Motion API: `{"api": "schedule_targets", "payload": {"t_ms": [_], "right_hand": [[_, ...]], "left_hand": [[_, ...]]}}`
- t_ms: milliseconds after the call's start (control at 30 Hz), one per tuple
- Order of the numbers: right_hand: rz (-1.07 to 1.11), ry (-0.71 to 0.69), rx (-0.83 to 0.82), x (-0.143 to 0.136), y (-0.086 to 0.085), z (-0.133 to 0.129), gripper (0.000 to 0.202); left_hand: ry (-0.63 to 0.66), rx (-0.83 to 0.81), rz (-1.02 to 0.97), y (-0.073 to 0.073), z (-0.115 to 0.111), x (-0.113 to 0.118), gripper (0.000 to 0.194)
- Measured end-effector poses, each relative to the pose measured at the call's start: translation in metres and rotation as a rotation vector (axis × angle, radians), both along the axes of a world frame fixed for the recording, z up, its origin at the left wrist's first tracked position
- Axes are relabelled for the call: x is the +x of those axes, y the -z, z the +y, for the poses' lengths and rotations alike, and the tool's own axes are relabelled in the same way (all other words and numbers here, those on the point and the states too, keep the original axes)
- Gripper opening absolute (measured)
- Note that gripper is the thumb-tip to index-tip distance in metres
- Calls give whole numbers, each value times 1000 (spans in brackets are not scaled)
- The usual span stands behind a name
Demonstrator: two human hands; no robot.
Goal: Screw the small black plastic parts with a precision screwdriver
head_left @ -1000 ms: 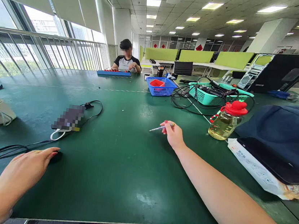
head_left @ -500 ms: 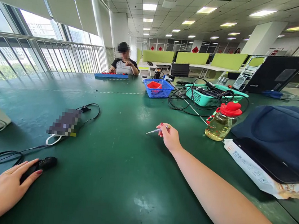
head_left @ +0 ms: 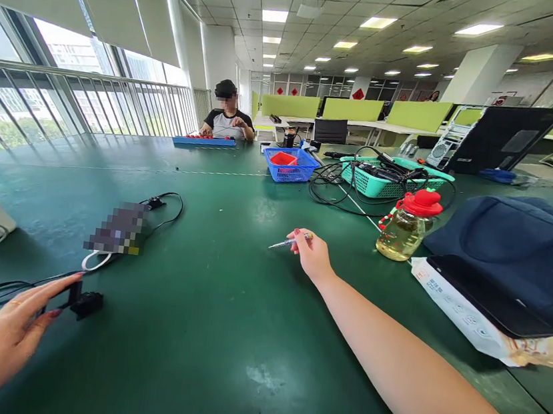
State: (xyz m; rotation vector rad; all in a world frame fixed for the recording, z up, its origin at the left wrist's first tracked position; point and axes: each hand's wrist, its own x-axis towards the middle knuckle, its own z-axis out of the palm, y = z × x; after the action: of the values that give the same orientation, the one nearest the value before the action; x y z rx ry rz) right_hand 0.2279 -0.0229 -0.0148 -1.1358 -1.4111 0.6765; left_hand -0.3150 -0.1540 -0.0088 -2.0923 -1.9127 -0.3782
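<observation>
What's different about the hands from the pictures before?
The left hand moved back leftward, uncovering more of the black gadget. Its fingers and thumb are now parted around part of it; whether they grip it, I can't tell. The right hand still holds the slim pointed tool.

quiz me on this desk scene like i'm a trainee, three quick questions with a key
1. Multiple choice: what does the right hand hold?
A) a bottle
B) a thin tool
C) a cable

2. True or false: the phone lies on the white packet.

3. Fill in the blank: the red tray sits inside the ____ basket.

Key: 1. B; 2. true; 3. blue
</observation>
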Motion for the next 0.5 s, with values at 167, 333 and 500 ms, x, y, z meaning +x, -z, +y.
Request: {"api": "schedule_targets", "payload": {"t_ms": [167,333,500], "right_hand": [[-21,-8,0,0,2,0,56],[-21,-26,0,-2,2,-1,56],[-42,-21,-2,-3,-2,-3,55]], "left_hand": [[205,-50,-36,3,5,10,51],[254,-16,29,0,11,15,52],[219,-56,2,-3,14,22,53]]}}
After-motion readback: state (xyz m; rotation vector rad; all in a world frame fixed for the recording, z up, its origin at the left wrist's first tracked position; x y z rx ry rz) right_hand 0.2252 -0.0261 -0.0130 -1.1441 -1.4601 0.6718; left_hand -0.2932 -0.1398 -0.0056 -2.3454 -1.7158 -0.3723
